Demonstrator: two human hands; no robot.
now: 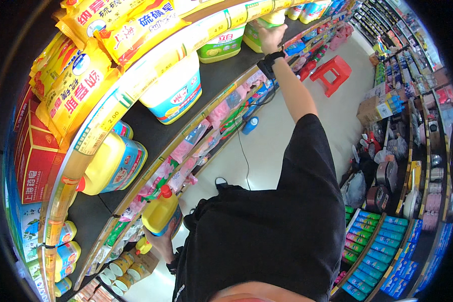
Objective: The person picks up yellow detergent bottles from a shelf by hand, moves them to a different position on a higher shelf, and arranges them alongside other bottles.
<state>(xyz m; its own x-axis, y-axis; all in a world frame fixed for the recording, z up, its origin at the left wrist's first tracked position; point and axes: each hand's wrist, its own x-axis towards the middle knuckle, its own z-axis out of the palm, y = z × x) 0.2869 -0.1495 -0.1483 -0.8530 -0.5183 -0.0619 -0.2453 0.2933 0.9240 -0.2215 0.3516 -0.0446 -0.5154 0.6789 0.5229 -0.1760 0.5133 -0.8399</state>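
My left hand (161, 241) holds a yellow plastic detergent bottle (161, 211) with a red cap and a blue label, tilted, beside the lower shelves. My right arm reaches up to the shelf. There my right hand (270, 34) is at a green-labelled jug (252, 37); its fingers are partly hidden, so its grip is unclear. A green Liby jug (222, 47) stands to the left of that one. Further left on the same dark shelf (215, 81) stand a large blue-labelled jug (179, 94) and a yellow jug (113, 162) lying or leaning towards the shelf front.
Yellow soap packets (75, 87) fill the upper shelf above a price-tag rail. A red plastic stool (331, 75), a blue bottle (250, 125) and a thin cable (241, 147) are on the floor. Cans (120, 266) stand by the shelf foot. Stocked shelves line the right side.
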